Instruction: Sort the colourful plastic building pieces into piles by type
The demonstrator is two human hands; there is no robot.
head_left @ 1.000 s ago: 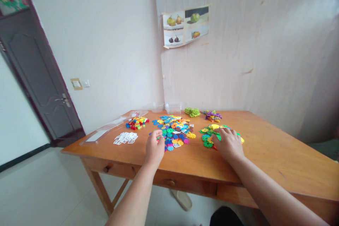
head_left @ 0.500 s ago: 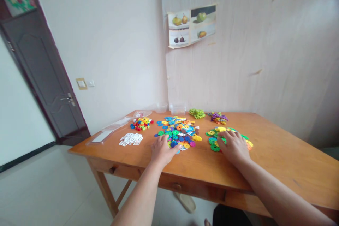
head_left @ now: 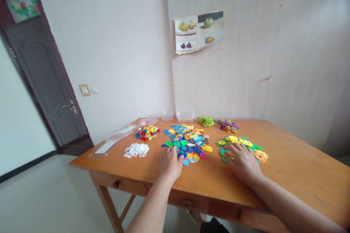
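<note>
My left hand (head_left: 171,164) rests at the near edge of a mixed pile of coloured notched plastic discs (head_left: 188,140), with its thumb apart from the fingers. Nothing shows in its grasp. Over a second group of green, yellow and orange discs (head_left: 247,142), my right hand (head_left: 243,162) lies palm down with its fingers stretched out. It covers part of that group, and what lies under the palm is hidden. Small white lattice pieces (head_left: 136,150) form a heap left of my left hand.
Behind the white pieces lies a heap of small red, yellow and green blocks (head_left: 147,133). Light-green pieces (head_left: 205,121) and purple pieces (head_left: 229,125) sit at the back. Clear containers (head_left: 185,117) stand against the wall, and clear lids (head_left: 109,143) line the table's left side.
The view has shifted slightly, so the table sits lower in the picture. My left thumb has drawn in toward the fingers. Fewer green discs show left of my right hand.
</note>
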